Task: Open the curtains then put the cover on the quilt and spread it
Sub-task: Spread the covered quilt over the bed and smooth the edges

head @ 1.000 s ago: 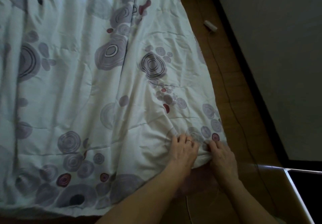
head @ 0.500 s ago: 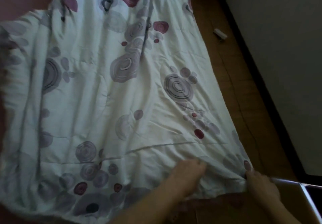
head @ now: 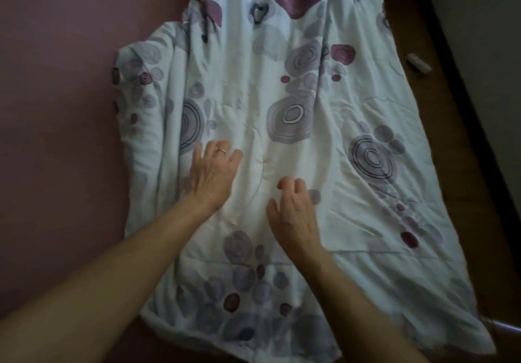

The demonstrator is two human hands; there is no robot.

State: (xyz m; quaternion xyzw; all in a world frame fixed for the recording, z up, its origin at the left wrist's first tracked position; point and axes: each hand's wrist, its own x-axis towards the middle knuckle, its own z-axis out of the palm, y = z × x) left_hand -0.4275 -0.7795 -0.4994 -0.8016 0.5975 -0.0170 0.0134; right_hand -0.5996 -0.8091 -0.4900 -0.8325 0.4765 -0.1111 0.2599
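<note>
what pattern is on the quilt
White with purple and grey ringed circles and maroon dots on the quilt, seen in the head view.

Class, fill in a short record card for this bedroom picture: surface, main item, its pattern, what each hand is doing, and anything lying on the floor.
Surface: plain pink bed sheet
Main item: covered quilt, rumpled, left edge bunched
Pattern: white with grey and plum circles
Left hand: fingers spread, over the quilt's middle, wearing a ring
Right hand: fingers loosely curled, holding nothing
Floor: wooden floor with a small white object; what it is cannot be told
</note>
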